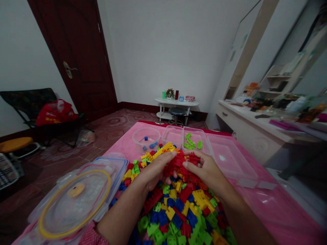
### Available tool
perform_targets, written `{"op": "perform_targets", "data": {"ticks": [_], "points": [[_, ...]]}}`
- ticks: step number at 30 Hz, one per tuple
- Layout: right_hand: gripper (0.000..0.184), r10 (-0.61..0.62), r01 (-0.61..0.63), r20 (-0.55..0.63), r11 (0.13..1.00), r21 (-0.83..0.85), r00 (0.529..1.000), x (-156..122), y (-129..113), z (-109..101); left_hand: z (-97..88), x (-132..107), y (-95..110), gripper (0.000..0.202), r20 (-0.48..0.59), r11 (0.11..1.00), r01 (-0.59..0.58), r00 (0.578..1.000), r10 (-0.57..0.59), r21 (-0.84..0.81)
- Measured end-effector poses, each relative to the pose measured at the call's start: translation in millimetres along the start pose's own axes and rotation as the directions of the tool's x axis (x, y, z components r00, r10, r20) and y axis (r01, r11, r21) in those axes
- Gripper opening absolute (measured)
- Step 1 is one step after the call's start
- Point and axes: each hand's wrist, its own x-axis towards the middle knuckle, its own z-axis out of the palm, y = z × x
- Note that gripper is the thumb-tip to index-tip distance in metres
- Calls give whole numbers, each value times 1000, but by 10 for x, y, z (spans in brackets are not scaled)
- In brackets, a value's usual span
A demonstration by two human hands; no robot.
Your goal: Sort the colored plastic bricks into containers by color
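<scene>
My left hand (159, 168) curls around a cluster of red building bricks (176, 164), its thumb lying along the top. From the other side, my right hand (208, 168) closes on more red bricks (193, 162), with its thumb bent inward. Both hands are over a large heap of mixed red, yellow, blue and green bricks (176, 212). Just behind them lie yellow bricks (163, 152). Some of the fingers are hidden by the red bricks, so the exact number held cannot be made out.
A round clear tub (133, 140) holds a few blue bricks. Bright green bricks (189, 142) lie in a clear box beside another clear box (170, 132). On the right is a larger clear box (231, 154). Stacked lids (87, 190) cover the left of the pink tabletop (122, 143).
</scene>
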Motion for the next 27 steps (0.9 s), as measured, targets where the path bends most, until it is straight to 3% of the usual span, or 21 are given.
{"op": "perform_targets", "data": {"ticks": [3, 7, 10, 12, 15, 18, 22, 27], "points": [[35, 20, -20, 24, 1000, 16, 1000, -1, -8, 43, 34, 7, -43, 50, 26, 997, -17, 1000, 15, 70], [30, -45, 49, 63, 997, -64, 997, -7, 42, 23, 6, 61, -91, 50, -29, 972, -90, 995, 99, 216], [31, -22, 52, 125, 968, -244, 992, -30, 113, -69, -78, 107, -101, 41, -111, 891, -209, 955, 274, 404], [36, 13, 53, 161, 916, -397, 987, -49, 135, -126, -134, 124, -98, 40, -150, 811, -227, 922, 358, 539], [49, -26, 67, 84, 850, -523, 996, -69, 103, -129, -160, 126, -102, 41, -151, 774, -189, 927, 344, 605], [65, -52, 47, 0, 897, -439, 999, -83, 32, -25, -111, 103, -110, 39, -108, 803, -194, 946, 304, 564], [52, -55, 70, 81, 979, -191, 995, -100, -32, 104, -51, 40, -60, 35, -9, 894, -184, 979, 206, 407], [49, -9, 4, 63, 996, 90, 998, -77, -26, 64, -98, -32, 56, 52, 66, 965, -78, 996, 64, 252]]}}
